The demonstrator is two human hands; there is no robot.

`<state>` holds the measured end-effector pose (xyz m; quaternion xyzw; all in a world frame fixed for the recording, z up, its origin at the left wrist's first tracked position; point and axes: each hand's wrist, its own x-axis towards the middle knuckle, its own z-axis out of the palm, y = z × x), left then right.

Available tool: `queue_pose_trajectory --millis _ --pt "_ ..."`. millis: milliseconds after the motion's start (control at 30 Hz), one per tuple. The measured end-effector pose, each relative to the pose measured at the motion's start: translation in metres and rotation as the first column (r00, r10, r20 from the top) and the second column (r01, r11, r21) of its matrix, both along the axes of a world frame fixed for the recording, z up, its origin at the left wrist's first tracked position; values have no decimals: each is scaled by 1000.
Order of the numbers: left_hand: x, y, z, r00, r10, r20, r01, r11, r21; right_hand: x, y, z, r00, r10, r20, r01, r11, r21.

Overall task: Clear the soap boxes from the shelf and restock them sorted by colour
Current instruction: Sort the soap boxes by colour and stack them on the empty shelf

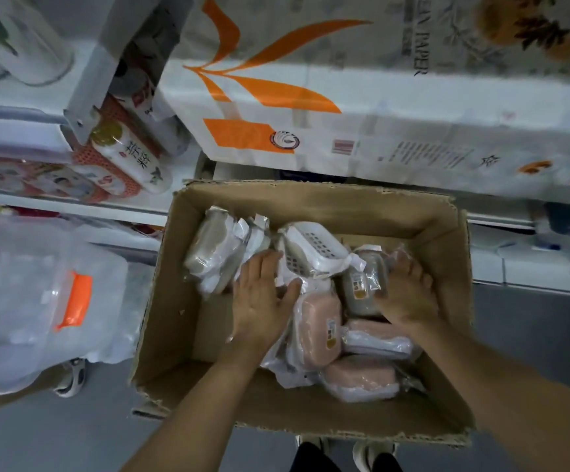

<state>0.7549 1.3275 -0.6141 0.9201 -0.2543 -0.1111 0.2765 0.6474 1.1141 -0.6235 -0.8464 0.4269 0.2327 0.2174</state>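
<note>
Wrapped soap boxes (314,332), pink, grey and white, are heaped in a cardboard carton (181,321) on the floor below the shelf (72,206). The left hand (259,301) is laid flat, fingers relaxed, at the heap's 9 o'clock side. The right hand (406,294) seems curled against a grey box (362,287) at 3 o'clock.

Wrapped soap boxes (314,330) jumbled in carton (311,199)

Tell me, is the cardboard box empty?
No, the cardboard box holds wrapped soap boxes, pink ones among them, and both hands reach in.
</note>
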Motion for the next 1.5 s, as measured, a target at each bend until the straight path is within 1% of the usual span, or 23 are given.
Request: queue_pose_trajectory --millis 67,133,167,233,267,333,400,467,533,567,667,733,767,800,900,1067,1200,1300,1333,1400,1433,1467,1500 --pt "-1 -21 -3 985 -162 65 161 987 18 -3 -7 -5 990 -141 -28 144 985 95" --pt "-1 -44 -4 937 -340 82 326 934 147 -4 -13 -11 966 -251 -57 257 955 149" --pt "0 -55 -4 899 -435 52 409 877 251 -5 -15 -13 960 -273 -66 280 943 177" --pt "4 -73 -3 827 -556 -86 533 725 436 -8 -15 -12 949 -305 -77 314 910 271" --pt "6 -78 -2 814 -567 -127 549 677 490 -8 -13 -11 942 -330 -64 332 884 330" --pt "9 -83 -2 820 -558 -129 520 630 577 -12 -8 -12 930 -368 -14 337 834 436" --pt "12 -80 -3 841 -531 -107 458 592 663 -14 -1 -15 926 -377 37 314 819 479" --pt "14 -70 -3 861 -490 -137 420 534 734 -15 4 -21 903 -422 81 313 774 550" --pt "15 -57 -2 876 -442 -193 424 516 745 -15 8 -21 881 -461 110 307 731 609" --pt "14 -52 -3 881 -431 -197 424 530 735 -15 9 -23 877 -469 110 302 713 632" --pt "11 -49 -11 893 -437 -103 394 653 647 -11 8 -27 873 -485 53 315 644 697" --pt "9 -56 -19 882 -466 -70 423 718 553 -7 8 -32 884 -467 3 328 624 709" --pt "11 -61 -24 864 -495 -98 467 711 526 -6 8 -36 888 -460 -22 335 614 715" --pt "13 -65 -27 835 -532 -139 516 672 531 -5 7 -40 888 -457 -44 344 600 723" --pt "22 -75 -35 759 -600 -251 607 514 607 -6 8 -51 887 -458 -66 344 557 756" --pt "33 -80 -40 725 -639 -256 638 483 600 -2 10 -54 821 -565 -76 393 464 794" --pt "39 -85 -38 702 -678 -216 628 447 637 2 4 -52 875 -483 -35 354 590 725" --pt "37 -83 -39 701 -689 -187 606 435 666 10 -13 -50 900 -433 46 332 751 571" --pt "36 -83 -41 693 -701 -170 600 430 675 12 -21 -47 928 -364 82 286 835 470" --pt "33 -82 -43 666 -733 -135 591 408 696 18 -34 -41 993 -79 93 61 982 176" --pt "33 -82 -44 657 -744 -125 589 403 700 21 -39 -39 994 72 85 -74 997 23" --pt "33 -82 -44 654 -747 -121 589 403 700 24 -41 -37 980 180 90 -172 981 -91" --pt "33 -82 -44 655 -747 -116 589 408 697 27 -43 -38 964 247 101 -231 962 -147"
